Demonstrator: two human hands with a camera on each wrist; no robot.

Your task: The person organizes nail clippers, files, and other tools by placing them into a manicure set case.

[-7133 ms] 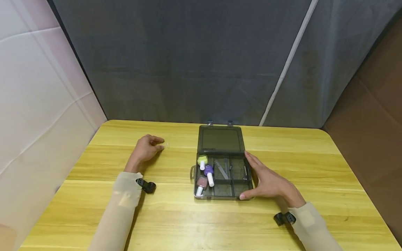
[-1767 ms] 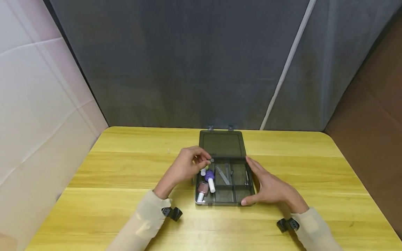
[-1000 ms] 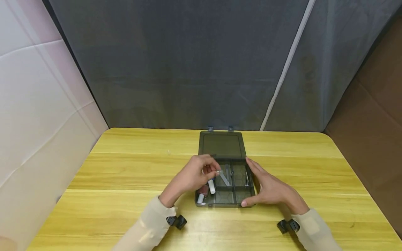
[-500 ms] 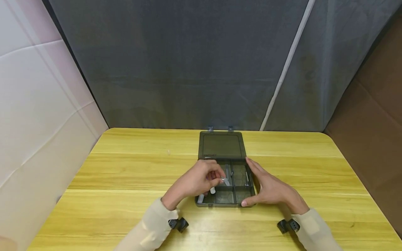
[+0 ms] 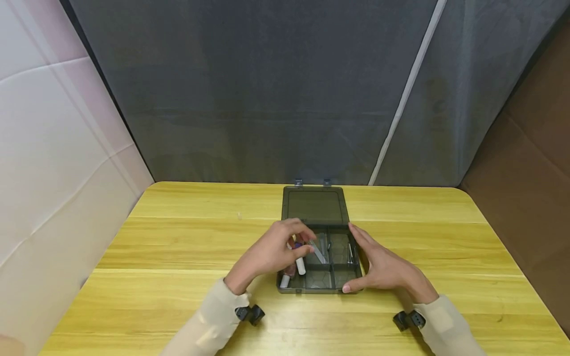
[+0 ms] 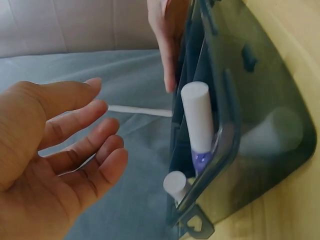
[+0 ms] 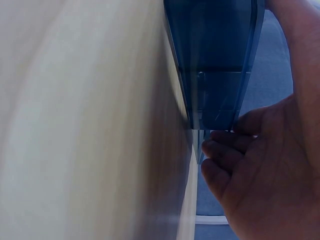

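A smoky see-through compartment box (image 5: 318, 291) lies with its lid (image 5: 316, 205) folded back. My left hand (image 5: 285, 247) hovers over its left side, fingers loosely bent and holding nothing, as the left wrist view confirms. Below that hand are a purple nail polish bottle (image 6: 202, 160) with a white cap and a mauve nail polish bottle (image 5: 289, 270). Grey flat strips (image 5: 318, 253) lie in the back middle compartment. Slim metal implements (image 5: 350, 253) sit in the back right one. My right hand (image 5: 385, 264) holds the box's right side, thumb at the front corner, fingers at the back.
Bare wood tabletop (image 5: 178, 237) surrounds the box. A tiny clear scrap (image 5: 239, 216) lies on it, left of the lid. A dark cloth (image 5: 249, 99) hangs behind the table. A small black camera (image 5: 250, 314) is worn on the left sleeve.
My left hand came from the table's left side with a small shiny piece, lowered it over the box's middle, let it go and rose back slightly left. The right hand stayed put.
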